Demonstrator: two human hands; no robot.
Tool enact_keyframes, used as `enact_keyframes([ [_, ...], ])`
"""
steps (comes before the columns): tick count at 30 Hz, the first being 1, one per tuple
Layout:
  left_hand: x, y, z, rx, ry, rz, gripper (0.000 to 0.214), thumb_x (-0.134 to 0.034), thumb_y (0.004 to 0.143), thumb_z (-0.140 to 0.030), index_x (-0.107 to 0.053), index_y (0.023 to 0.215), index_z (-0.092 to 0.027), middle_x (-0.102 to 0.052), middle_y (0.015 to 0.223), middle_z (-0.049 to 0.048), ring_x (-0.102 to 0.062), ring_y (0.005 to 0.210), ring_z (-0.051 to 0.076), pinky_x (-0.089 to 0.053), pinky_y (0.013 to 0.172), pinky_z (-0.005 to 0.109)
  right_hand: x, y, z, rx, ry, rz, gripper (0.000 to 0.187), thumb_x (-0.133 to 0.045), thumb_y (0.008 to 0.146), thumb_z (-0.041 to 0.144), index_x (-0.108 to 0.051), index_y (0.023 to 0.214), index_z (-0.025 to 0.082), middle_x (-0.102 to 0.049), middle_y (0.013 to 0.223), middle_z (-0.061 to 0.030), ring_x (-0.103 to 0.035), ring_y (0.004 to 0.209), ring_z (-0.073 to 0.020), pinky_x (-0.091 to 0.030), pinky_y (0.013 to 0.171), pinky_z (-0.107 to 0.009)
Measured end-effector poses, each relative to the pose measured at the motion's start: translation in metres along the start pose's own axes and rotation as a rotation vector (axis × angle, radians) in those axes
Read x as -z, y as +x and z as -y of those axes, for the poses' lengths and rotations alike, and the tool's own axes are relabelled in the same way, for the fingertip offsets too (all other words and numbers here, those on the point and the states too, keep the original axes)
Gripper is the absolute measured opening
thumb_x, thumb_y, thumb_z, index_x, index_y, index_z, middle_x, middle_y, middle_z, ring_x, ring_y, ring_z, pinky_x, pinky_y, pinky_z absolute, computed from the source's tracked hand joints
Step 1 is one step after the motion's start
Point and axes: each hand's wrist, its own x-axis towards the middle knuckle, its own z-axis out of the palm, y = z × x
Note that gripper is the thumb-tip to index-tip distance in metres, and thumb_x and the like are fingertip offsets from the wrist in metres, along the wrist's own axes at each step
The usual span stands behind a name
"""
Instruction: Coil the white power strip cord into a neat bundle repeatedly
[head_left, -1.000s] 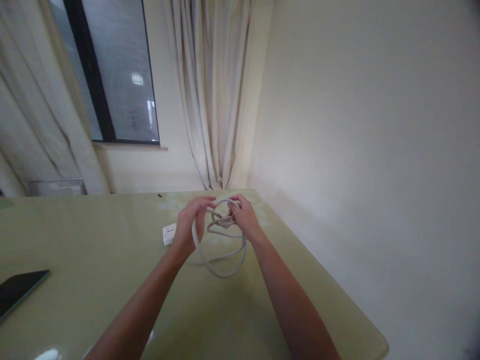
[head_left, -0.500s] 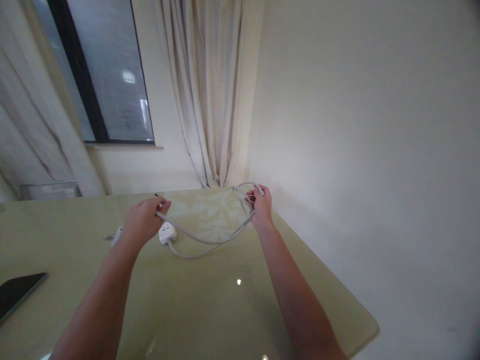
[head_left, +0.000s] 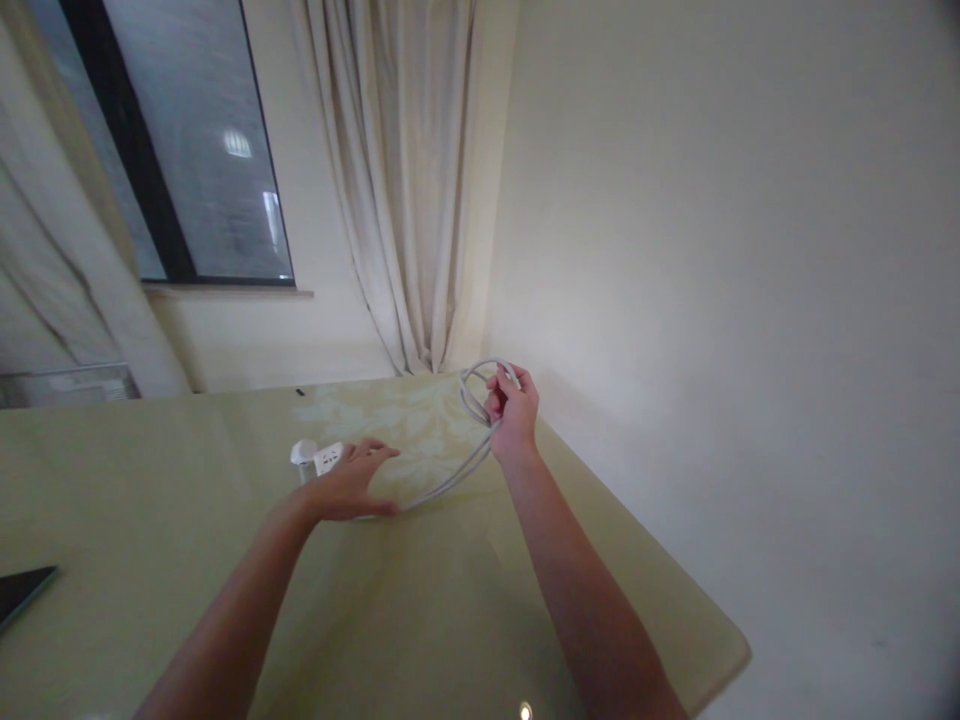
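Note:
My right hand (head_left: 510, 412) is raised over the far right part of the table, fingers closed round a coiled loop of grey-white cable (head_left: 475, 395). The cable runs down and left from that loop to the tabletop near my left hand (head_left: 351, 485). My left hand lies low on the table with its fingers stretched forward, next to the cable where it meets the surface. Just beyond its fingertips sits a white power strip (head_left: 321, 458) joined to the cable. Whether the left fingers pinch the cable is hidden.
The glossy olive-green table (head_left: 420, 600) ends at a rounded corner at the lower right, close to a plain wall. A dark tablet or phone (head_left: 21, 590) lies at the left edge. Curtains (head_left: 405, 180) and a window (head_left: 187, 150) stand behind the table.
The bundle held between both hands was pulled apart. My right hand kept the coil and rose to the far right. My left hand swung left, then came down flat by the power strip.

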Motion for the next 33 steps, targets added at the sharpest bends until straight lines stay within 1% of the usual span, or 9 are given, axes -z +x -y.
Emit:
enact_keyframes([
  [2,-0.009,0.007,-0.037,-0.144,-0.169,-0.078,0.088,-0.077,0.076,-0.061,-0.06,0.15,-0.016,-0.052,0.16,0.0233,-0.046,0.15,0.042,-0.035,0.124,0.054,-0.007,-0.011,-0.001,-0.005,0.06,0.091,0.03,-0.081,0.079,0.033,-0.056,0.093,0.024,-0.061,0.062,0.01,-0.035,0.04,-0.0043,-0.017,0.038,-0.018],
  [4,-0.024,0.014,-0.077,-0.253,-0.364,-0.137,0.07,-0.064,0.09,-0.06,-0.061,0.145,-0.017,-0.059,0.154,0.0222,-0.051,0.145,0.039,-0.039,0.121,0.053,-0.014,-0.024,-0.002,-0.026,0.125,0.221,0.032,-0.082,0.079,0.033,-0.056,0.095,0.024,-0.061,0.064,0.0101,-0.037,0.04,-0.0043,-0.017,0.038,-0.017],
  [8,-0.052,0.024,-0.118,-0.301,-0.416,-0.122,0.034,-0.041,0.104,-0.042,-0.068,0.107,-0.021,-0.078,0.102,0.0096,-0.071,0.096,0.025,-0.055,0.089,0.036,-0.019,-0.033,0.006,-0.107,0.223,0.318,0.028,-0.081,0.08,0.028,-0.057,0.093,0.024,-0.061,0.064,0.0097,-0.039,0.041,-0.004,-0.019,0.038,-0.016],
  [11,-0.047,0.027,-0.102,-0.236,-0.398,-0.173,0.032,-0.037,0.104,-0.037,-0.063,0.094,-0.022,-0.074,0.089,0.0075,-0.069,0.085,0.024,-0.052,0.08,0.034,-0.009,-0.02,0.022,-0.182,0.291,0.207,0.022,-0.077,0.08,0.018,-0.056,0.086,0.023,-0.057,0.059,0.0099,-0.035,0.04,-0.0032,-0.021,0.038,-0.014],
  [15,-0.012,0.027,-0.063,-0.129,-0.327,-0.276,0.03,-0.035,0.105,-0.033,-0.061,0.095,-0.023,-0.075,0.097,0.01,-0.07,0.095,0.026,-0.049,0.087,0.036,0.008,0.0,0.045,-0.283,0.339,0.163,0.015,-0.075,0.078,0.016,-0.066,0.09,0.02,-0.055,0.056,0.0099,-0.031,0.04,-0.0028,-0.027,0.038,-0.014],
  [20,0.011,0.023,-0.04,-0.057,-0.223,-0.273,0.028,-0.045,0.103,-0.034,-0.067,0.091,-0.022,-0.077,0.096,0.0124,-0.07,0.095,0.029,-0.048,0.088,0.039,0.008,-0.003,0.042,-0.183,0.064,0.218,0.019,-0.084,0.072,0.026,-0.072,0.083,0.016,-0.069,0.07,0.0035,-0.025,0.037,-0.0001,-0.017,0.036,-0.019],
  [25,0.012,0.011,-0.044,-0.133,-0.26,-0.146,0.016,-0.064,0.09,-0.032,-0.076,0.097,-0.023,-0.081,0.102,0.0102,-0.074,0.101,0.029,-0.053,0.094,0.04,-0.006,-0.02,0.019,-0.13,-0.083,0.354,0.029,-0.081,0.075,0.036,-0.081,0.095,0.015,-0.058,0.058,0.0067,-0.025,0.038,-0.002,-0.011,0.038,-0.022],
  [29,0.027,0.001,-0.064,-0.295,-0.516,-0.092,0.05,-0.078,0.083,-0.05,-0.074,0.126,-0.024,-0.076,0.134,0.0106,-0.071,0.12,0.029,-0.055,0.104,0.041,-0.015,-0.033,0.007,-0.073,-0.117,0.376,0.033,-0.076,0.08,0.042,-0.082,0.098,0.015,-0.06,0.06,0.0045,-0.025,0.04,-0.0033,-0.011,0.04,-0.022],
  [33,0.038,0.0,-0.082,-0.259,-0.837,-0.269,0.046,-0.064,0.094,-0.062,-0.078,0.096,-0.018,-0.08,0.099,0.012,-0.075,0.096,0.029,-0.059,0.091,0.043,-0.017,-0.034,0.002,-0.058,-0.112,0.423,0.036,-0.077,0.082,0.046,-0.081,0.102,0.017,-0.06,0.059,0.0051,-0.024,0.04,-0.0038,-0.012,0.039,-0.022],
])
